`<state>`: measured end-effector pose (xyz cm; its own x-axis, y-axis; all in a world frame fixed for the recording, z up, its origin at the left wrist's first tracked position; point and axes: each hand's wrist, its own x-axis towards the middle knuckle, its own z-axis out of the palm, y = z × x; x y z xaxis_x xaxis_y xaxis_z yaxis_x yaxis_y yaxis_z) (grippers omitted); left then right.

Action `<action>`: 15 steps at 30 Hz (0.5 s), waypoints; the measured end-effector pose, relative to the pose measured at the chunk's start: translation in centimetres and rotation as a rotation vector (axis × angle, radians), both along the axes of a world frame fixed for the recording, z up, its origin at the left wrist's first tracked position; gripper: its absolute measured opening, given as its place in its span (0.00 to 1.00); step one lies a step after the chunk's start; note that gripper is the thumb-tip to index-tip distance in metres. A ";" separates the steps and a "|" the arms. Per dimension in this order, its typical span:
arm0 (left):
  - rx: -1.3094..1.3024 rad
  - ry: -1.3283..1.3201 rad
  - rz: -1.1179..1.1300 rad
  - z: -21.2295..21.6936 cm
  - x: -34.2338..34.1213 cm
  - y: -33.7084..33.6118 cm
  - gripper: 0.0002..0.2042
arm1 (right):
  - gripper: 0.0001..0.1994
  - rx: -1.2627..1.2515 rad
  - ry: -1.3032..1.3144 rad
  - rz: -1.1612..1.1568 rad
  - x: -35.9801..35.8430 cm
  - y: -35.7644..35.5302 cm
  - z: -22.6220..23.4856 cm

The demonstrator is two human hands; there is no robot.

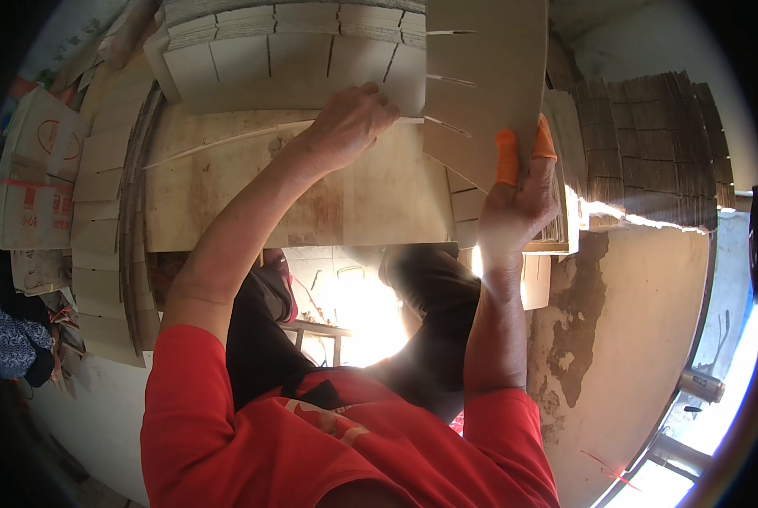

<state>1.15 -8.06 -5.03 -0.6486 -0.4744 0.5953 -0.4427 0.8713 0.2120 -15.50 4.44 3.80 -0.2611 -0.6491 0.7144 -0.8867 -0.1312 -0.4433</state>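
Observation:
My left hand point(349, 127) lies palm down on the near edge of a stack of flat slotted cardboard sheets point(277, 59) at the back of a worn wooden table point(226, 203). My right hand point(519, 199), with orange rubber covers on two fingertips, grips the lower edge of a single slotted cardboard sheet point(489, 85) and holds it tilted up, just right of the stack. Both arms have red short sleeves.
Tall piles of cardboard sheets stand left of the table point(99, 220) and at the right point(650, 144). White printed cartons point(32, 186) sit at the far left. A stained wall point(633, 322) is on the right. My dark-trousered legs point(430, 296) are below the table.

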 end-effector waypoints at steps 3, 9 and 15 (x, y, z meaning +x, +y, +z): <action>0.018 0.001 -0.007 0.1 -0.4 0.2 0.06 | 0.22 0.020 -0.031 0.003 0.2 0.3 0.1; 0.033 0.029 -0.043 1.6 -0.7 1.5 0.07 | 0.20 -0.021 0.039 0.050 -0.4 0.2 -1.2; 0.072 0.138 -0.106 3.9 -1.7 4.2 0.09 | 0.16 0.039 0.174 0.048 -0.7 -0.2 -2.5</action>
